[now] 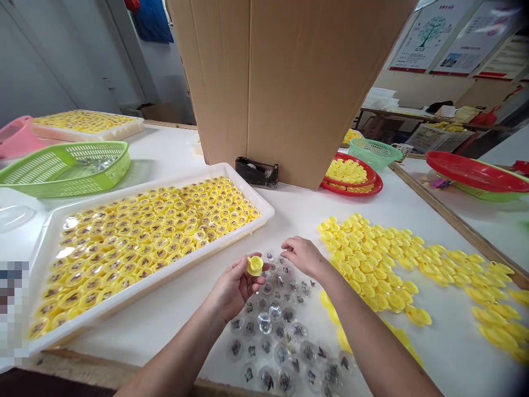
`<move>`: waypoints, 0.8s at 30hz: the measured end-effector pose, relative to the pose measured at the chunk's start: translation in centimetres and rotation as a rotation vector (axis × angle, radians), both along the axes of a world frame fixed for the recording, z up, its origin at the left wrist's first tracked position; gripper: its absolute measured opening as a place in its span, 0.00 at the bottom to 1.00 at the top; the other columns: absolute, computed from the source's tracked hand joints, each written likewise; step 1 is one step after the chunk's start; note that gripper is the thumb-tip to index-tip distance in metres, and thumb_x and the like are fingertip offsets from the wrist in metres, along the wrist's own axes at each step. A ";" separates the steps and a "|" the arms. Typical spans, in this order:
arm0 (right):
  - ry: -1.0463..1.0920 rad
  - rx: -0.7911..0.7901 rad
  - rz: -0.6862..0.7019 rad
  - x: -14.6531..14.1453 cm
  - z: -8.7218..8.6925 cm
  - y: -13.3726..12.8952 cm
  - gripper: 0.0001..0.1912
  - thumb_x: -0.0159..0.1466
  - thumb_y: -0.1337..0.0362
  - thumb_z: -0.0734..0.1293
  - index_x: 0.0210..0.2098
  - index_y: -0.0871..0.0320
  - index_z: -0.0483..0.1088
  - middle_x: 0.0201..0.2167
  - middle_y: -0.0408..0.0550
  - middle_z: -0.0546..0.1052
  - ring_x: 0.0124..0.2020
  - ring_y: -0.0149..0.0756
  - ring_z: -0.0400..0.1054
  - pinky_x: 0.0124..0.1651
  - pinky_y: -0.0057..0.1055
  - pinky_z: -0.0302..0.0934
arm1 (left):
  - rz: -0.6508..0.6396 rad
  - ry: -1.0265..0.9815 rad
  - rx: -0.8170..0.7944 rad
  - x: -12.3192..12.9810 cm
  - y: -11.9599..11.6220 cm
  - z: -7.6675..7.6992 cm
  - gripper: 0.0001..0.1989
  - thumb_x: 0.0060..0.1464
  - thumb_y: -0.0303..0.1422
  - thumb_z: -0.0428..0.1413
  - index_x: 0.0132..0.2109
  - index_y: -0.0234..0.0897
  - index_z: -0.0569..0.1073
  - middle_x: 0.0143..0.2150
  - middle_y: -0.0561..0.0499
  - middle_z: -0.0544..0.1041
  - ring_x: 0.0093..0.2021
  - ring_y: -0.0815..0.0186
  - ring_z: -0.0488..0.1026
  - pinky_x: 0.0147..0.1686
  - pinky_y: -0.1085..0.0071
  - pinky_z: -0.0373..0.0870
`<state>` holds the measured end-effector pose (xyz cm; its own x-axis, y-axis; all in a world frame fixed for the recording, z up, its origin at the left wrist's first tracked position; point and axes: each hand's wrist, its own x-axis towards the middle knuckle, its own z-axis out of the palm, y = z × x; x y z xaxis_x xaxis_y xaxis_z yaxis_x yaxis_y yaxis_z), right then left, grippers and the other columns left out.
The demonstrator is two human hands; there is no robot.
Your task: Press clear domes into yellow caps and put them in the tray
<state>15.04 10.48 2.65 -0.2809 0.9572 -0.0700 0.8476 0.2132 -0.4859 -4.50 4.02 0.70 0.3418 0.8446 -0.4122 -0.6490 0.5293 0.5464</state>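
1. Here we are at the worktop, and the left hand, centre frame, has a single yellow piece pinched between thumb and fingers, its round opening facing up.
2. Just to its right, the right hand hovers palm down at the upper edge of the clear round pieces; its fingertips are bunched, but whether that grip has anything in it, I cannot tell.
3. Those clear pieces, dark prints showing, spread from the centre down to the lower edge, crowded, some touching.
4. The step in hand looks like picking among them, the yellow piece held ready alongside.
5. The next move, I'd judge, calls for a light pinch on just one clear piece, with the left hand steady.
6. Loose yellow pieces scatter across the right of the frame, while at left a white tray carries close rows of yellow pieces with dark prints.
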 end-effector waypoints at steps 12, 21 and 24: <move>0.068 0.058 -0.130 -0.5 -1.0 -2.0 0.03 0.58 0.66 0.62 0.31 0.55 0.68 0.24 0.39 0.72 0.26 0.31 0.68 0.30 0.26 0.61 | 0.059 -0.084 0.039 -0.4 0.1 -1.3 0.09 0.55 0.32 0.55 0.43 0.35 0.68 0.38 0.44 0.77 0.34 0.64 0.77 0.35 0.74 0.74; 0.099 0.423 0.092 -5.4 2.2 -6.9 0.11 0.65 0.68 0.56 0.39 0.55 0.70 0.35 0.51 0.71 0.38 0.36 0.69 0.43 0.31 0.65 | 0.047 -0.145 0.080 0.3 -0.5 -2.1 0.12 0.53 0.29 0.59 0.45 0.32 0.72 0.38 0.47 0.75 0.34 0.71 0.75 0.38 0.76 0.74; 0.158 0.369 0.206 -5.1 2.4 -7.3 0.14 0.65 0.70 0.57 0.47 0.56 0.68 0.42 0.53 0.71 0.44 0.37 0.68 0.46 0.32 0.66 | 0.056 -0.147 0.081 0.2 -0.5 -2.1 0.11 0.51 0.29 0.60 0.43 0.32 0.73 0.37 0.49 0.75 0.33 0.71 0.74 0.36 0.76 0.74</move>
